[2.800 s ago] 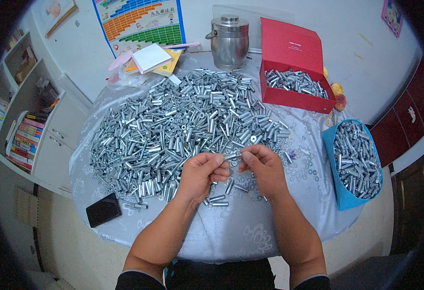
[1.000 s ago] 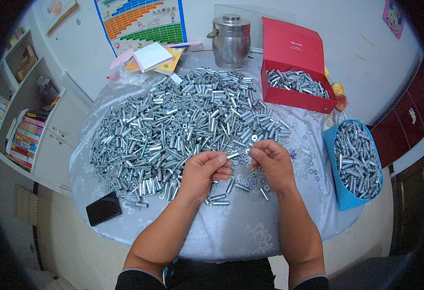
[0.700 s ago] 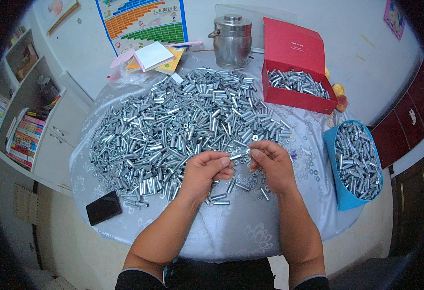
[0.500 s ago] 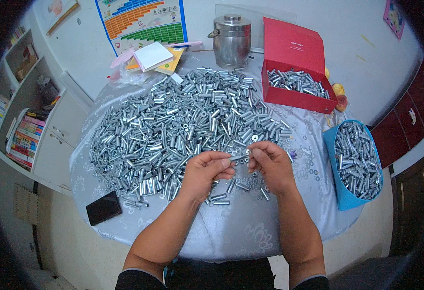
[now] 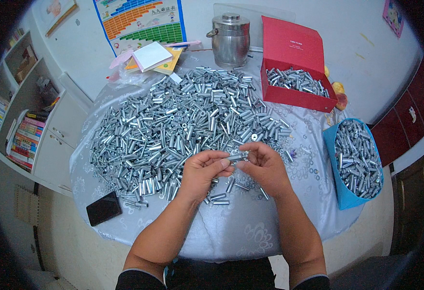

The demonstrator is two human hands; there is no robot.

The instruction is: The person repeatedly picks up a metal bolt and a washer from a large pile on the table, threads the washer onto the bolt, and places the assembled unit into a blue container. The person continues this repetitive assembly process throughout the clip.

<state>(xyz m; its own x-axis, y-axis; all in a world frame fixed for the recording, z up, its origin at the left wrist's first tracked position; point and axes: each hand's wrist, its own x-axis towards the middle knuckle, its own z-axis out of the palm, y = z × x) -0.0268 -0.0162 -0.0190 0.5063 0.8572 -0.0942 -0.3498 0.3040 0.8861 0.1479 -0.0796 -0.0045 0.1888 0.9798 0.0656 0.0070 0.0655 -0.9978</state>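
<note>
Over the front of the pile, my left hand [image 5: 207, 169] pinches a short silver metal sleeve [image 5: 235, 157] between thumb and fingers, holding it about level. My right hand [image 5: 265, 169] closes its thumb and fingertips around the sleeve's right end. Its fingers partly hide that end, so any small part there cannot be made out. Behind and left of the hands spreads a large heap of loose metal sleeves, bolts and washers [image 5: 173, 125]. A few single sleeves [image 5: 219, 197] lie just below my hands on the cloth.
A red lidded box [image 5: 296, 100] at the back right and a blue fabric bin [image 5: 335, 164] at the right hold metal parts. A steel pot [image 5: 231, 41], notebooks [image 5: 152, 57] and a black phone [image 5: 103, 209] stand or lie around the heap on the satin tablecloth [image 5: 231, 232].
My right hand has shifted slightly left, and its fingers now come further over the sleeve's right end. My left hand stays nearly in place with its pinch.
</note>
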